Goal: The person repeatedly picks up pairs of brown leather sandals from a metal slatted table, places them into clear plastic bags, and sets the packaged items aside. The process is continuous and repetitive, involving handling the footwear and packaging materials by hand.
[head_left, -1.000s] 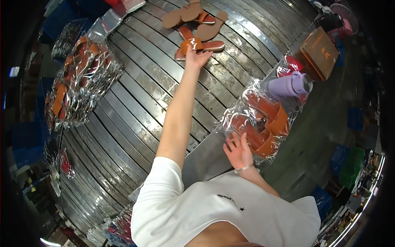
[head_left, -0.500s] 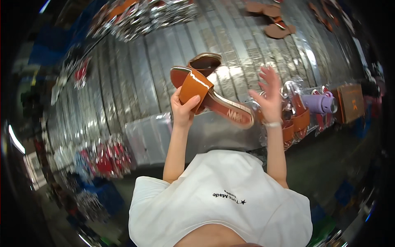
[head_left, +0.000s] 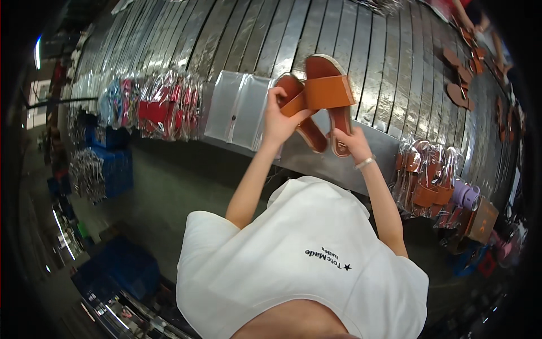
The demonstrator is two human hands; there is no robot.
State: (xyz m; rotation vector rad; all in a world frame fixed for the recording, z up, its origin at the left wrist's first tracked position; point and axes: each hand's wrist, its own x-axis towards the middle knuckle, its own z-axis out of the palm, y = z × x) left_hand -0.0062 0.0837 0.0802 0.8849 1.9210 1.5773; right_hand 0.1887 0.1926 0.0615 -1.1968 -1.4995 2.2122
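Two tan slide sandals with broad orange-brown straps and reddish-brown insoles are up in front of me, toes pointing away. The left sandal [head_left: 290, 85] is in my left hand [head_left: 278, 123], whose fingers close around its strap side. Pinched at its heel by my right hand [head_left: 353, 145], the right sandal [head_left: 329, 92] is turned with its wide strap facing me. The two straps overlap or touch where the sandals meet. Beneath them is a grey metal ledge [head_left: 370, 135] along the near edge of the slatted metal surface [head_left: 389, 73].
Clear plastic bags [head_left: 234, 110] lie left of my left hand, beside bagged red sandals [head_left: 165, 107]. To the right are bagged brown sandals [head_left: 432, 181], a purple object [head_left: 466, 195] and a brown box [head_left: 483, 220]. Another person's arm [head_left: 466, 17] reaches among loose sandals [head_left: 460, 79] at far right.
My right hand has gone from open and empty to gripping one sandal's heel. The sandals have turned more upright, side by side. The view has swung, bringing another person's arm into sight.
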